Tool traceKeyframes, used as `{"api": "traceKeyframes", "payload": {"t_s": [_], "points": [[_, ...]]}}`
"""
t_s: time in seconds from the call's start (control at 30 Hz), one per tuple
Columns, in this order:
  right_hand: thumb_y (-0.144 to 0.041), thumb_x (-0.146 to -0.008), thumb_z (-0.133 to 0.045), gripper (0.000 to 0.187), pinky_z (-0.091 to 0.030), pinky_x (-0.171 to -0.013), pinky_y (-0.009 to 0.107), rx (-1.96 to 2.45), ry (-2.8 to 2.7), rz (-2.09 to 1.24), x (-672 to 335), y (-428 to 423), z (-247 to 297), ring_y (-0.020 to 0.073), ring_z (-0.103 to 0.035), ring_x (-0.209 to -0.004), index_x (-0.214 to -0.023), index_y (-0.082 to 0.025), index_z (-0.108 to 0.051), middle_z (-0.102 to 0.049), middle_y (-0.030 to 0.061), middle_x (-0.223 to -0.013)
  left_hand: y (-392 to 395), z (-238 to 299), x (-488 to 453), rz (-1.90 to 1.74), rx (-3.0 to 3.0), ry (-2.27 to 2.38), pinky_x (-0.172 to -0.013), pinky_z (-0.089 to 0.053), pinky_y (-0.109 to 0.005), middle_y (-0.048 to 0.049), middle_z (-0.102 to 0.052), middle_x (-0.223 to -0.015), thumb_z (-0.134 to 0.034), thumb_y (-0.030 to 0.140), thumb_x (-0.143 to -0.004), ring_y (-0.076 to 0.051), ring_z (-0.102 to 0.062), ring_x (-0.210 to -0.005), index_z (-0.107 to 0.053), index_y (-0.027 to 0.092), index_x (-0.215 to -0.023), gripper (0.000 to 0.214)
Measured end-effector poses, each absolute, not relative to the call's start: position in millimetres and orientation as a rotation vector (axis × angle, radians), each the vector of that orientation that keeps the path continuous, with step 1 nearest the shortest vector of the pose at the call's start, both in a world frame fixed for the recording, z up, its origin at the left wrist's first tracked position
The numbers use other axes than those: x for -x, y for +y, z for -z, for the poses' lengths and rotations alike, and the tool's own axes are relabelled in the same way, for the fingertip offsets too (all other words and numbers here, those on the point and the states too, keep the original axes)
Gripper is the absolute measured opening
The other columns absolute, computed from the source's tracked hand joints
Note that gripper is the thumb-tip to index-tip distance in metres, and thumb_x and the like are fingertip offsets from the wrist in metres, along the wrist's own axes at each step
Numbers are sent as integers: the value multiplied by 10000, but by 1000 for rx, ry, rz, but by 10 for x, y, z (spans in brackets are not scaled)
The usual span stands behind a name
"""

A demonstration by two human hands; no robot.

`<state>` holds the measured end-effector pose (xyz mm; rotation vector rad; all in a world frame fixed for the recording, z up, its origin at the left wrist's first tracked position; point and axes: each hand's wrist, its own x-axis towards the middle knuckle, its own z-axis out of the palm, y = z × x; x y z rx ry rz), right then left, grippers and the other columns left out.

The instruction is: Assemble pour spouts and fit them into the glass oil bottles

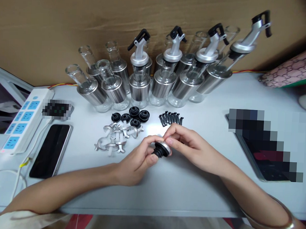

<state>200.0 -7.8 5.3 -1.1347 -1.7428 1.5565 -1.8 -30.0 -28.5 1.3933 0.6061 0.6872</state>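
Observation:
In front of me my left hand [140, 158] is closed around a bottle pourer [161, 149], its ribbed black stopper turned toward me and its silver collar facing right. The fingertips of my right hand [183, 141] pinch at the collar's far side, where the spout is hidden. Whether a small part sits in that pinch I cannot make out. Silver spout pieces [116, 138] lie in a loose pile left of my hands. Behind them are several black rubber stoppers [134, 111]. Small black levers [171, 118] lie in a row just beyond my right hand.
Glass bottles with steel bands [140, 90] stand along the cardboard backing [71, 18]; several carry fitted pourers [173, 54]. At left are a power strip [24, 118], a phone [50, 152] and a small clock-like device [58, 109]. A blurred tablet or phone [258, 150] lies at right.

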Motion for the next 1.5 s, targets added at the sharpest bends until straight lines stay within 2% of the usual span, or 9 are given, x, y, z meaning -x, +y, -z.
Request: {"api": "traceKeyframes", "payload": {"t_s": [0.1, 0.17, 0.23, 0.37, 0.47, 0.6, 0.8, 1.07, 1.5], "points": [[-287, -898, -559, 144, -423, -670, 279, 1219, -1822, -1258, -1995, -76, -76, 151, -544, -748, -796, -201, -614, -603, 41, -853, -290, 284, 25, -726, -1417, 641, -551, -304, -238, 15, -452, -794, -405, 461, -981, -91, -359, -592, -370, 210, -1242, 363], [-268, -865, -594, 100, -431, -670, 282, 1242, -1784, -1153, -1994, -82, -97, 155, -543, -760, -795, -206, -630, -589, 46, -882, -276, 284, 23, -747, -1415, 663, -584, -335, -245, 3, -457, -837, -430, 485, -966, -98, -399, -623, -389, 212, -1230, 382], [-277, -856, -596, 90, -431, -621, 267, 1251, -1744, -1222, -1991, -94, -119, 146, -539, -702, -801, -207, -612, -581, 28, -795, -258, 286, 14, -746, -1399, 697, -628, -368, -258, -15, -482, -887, -475, 523, -936, -114, -443, -673, -422, 209, -1203, 416], [-270, -832, -596, 84, -392, -523, 229, 1238, -1794, -1422, -1966, -123, -145, 111, -501, -578, -837, -207, -541, -553, -19, -665, -229, 297, -13, -752, -1315, 743, -641, -391, -253, -3, -503, -844, -554, 566, -878, -116, -453, -671, -472, 209, -1126, 442], [-261, -826, -596, 124, -386, -519, 222, 1209, -1793, -1463, -1947, -140, -137, 99, -498, -566, -909, -212, -517, -536, -36, -669, -225, 310, -25, -763, -1259, 732, -603, -395, -234, 1, -515, -845, -594, 537, -867, -91, -440, -622, -463, 210, -1118, 433], [-248, -822, -595, 140, -405, -546, 233, 1211, -1766, -1478, -1936, -157, -105, 106, -519, -588, -922, -212, -503, -538, -37, -677, -233, 323, -12, -749, -1210, 709, -551, -400, -221, 1, -522, -821, -553, 533, -893, -85, -472, -597, -436, 197, -1138, 433], [-255, -833, -580, 110, -439, -600, 253, 1194, -1745, -1457, -1928, -160, -68, 129, -553, -665, -877, -217, -487, -559, -12, -724, -235, 309, 22, -745, -1233, 680, -622, -447, -245, -42, -554, -936, -517, 502, -921, -103, -522, -681, -450, 202, -1193, 410], [-210, -802, -534, 108, -435, -604, 263, 1169, -1756, -1486, -1911, -143, -90, 132, -532, -655, -897, -211, -484, -554, -14, -719, -222, 280, 0, -730, -1207, 702, -548, -411, -197, 6, -523, -810, -587, 481, -890, -75, -472, -615, -470, 188, -1142, 404], [-215, -807, -541, 110, -442, -620, 271, 1174, -1747, -1521, -1913, -150, -79, 145, -567, -669, -905, -206, -492, -590, 1, -735, -225, 320, 21, -683, -1210, 695, -538, -441, -207, 19, -539, -745, -553, 530, -891, -86, -511, -591, -465, 185, -1177, 457]]}}
